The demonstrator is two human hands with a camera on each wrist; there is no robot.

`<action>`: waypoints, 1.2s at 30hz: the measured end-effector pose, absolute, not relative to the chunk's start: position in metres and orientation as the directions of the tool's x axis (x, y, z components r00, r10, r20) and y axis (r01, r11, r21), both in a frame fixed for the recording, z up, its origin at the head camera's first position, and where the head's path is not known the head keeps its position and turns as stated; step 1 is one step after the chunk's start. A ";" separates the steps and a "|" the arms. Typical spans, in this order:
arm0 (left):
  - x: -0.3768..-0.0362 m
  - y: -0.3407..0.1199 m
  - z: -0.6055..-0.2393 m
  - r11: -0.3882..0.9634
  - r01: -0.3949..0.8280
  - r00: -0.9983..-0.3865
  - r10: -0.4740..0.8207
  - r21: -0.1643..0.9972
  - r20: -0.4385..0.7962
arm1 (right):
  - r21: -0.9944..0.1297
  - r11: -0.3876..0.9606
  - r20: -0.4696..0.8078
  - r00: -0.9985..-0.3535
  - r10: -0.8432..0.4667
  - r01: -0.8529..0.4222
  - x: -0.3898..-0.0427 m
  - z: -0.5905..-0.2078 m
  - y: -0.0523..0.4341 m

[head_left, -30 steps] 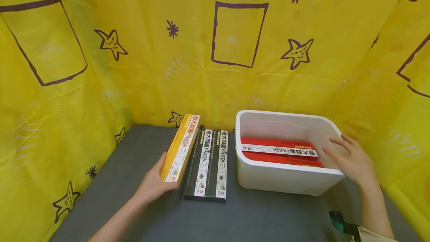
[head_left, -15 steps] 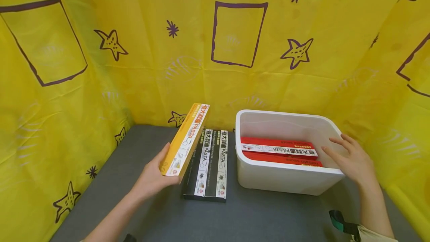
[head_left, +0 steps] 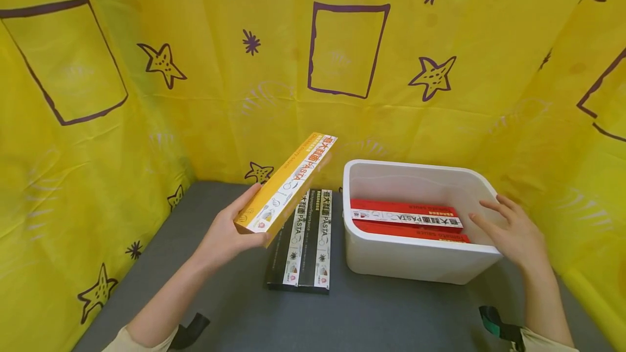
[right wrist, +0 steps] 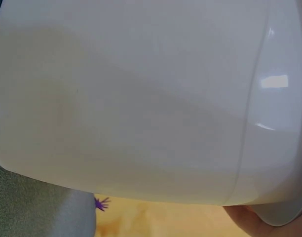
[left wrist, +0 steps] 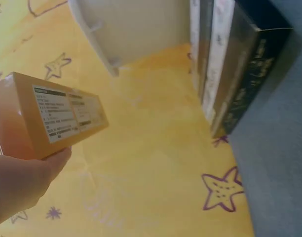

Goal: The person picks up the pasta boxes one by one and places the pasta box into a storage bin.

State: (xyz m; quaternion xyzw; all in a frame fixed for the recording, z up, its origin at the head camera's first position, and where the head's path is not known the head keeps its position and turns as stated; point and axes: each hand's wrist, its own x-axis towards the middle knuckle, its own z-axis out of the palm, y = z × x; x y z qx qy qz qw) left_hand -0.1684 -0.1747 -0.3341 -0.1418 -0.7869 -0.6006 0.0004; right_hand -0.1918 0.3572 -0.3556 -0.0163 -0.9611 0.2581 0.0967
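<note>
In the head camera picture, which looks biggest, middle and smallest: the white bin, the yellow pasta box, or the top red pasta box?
1. White bin, plainly largest.
2. and 3. Yellow pasta box and top red pasta box look alike in length; the yellow one is lifted nearer the camera, so no sure order.

- Right wrist view: we see little but the bin (right wrist: 141, 98) wall, close and blurred; a sliver of the right hand (right wrist: 249, 222) is cut off by the bottom edge.
- Left wrist view: left hand (left wrist: 20, 185) cut off at the left edge; yellow box (left wrist: 47, 116) label too small to read.
- Head view: bin (head_left: 415, 262) wall hides the lower red box (head_left: 411, 231) in part.
- Black boxes (head_left: 305, 249): far ends hidden behind the yellow box (head_left: 286, 183).
</note>
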 end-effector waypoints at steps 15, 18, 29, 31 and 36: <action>-0.182 -0.141 -0.307 -0.015 0.341 -0.876 0.359 0.940 0.323 | -0.489 0.872 0.196 -0.977 0.081 -0.026 -0.191 -0.354 0.356; -0.187 -0.133 -0.303 -0.052 0.347 -0.857 0.388 0.936 0.340 | -0.488 0.873 0.197 -0.977 0.081 -0.026 -0.192 -0.354 0.355; -0.208 -0.101 -0.297 -0.085 0.375 -0.796 0.481 0.923 0.368 | -0.488 0.872 0.203 -0.976 0.084 -0.026 -0.192 -0.356 0.356; -0.211 -0.096 -0.298 -0.093 0.379 -0.791 0.484 0.921 0.374 | -0.490 0.871 0.203 -0.975 0.085 -0.027 -0.192 -0.357 0.357; -0.221 -0.085 -0.303 -0.105 0.364 -0.790 0.492 0.926 0.366 | -0.488 0.872 0.206 -0.975 0.089 -0.024 -0.192 -0.358 0.358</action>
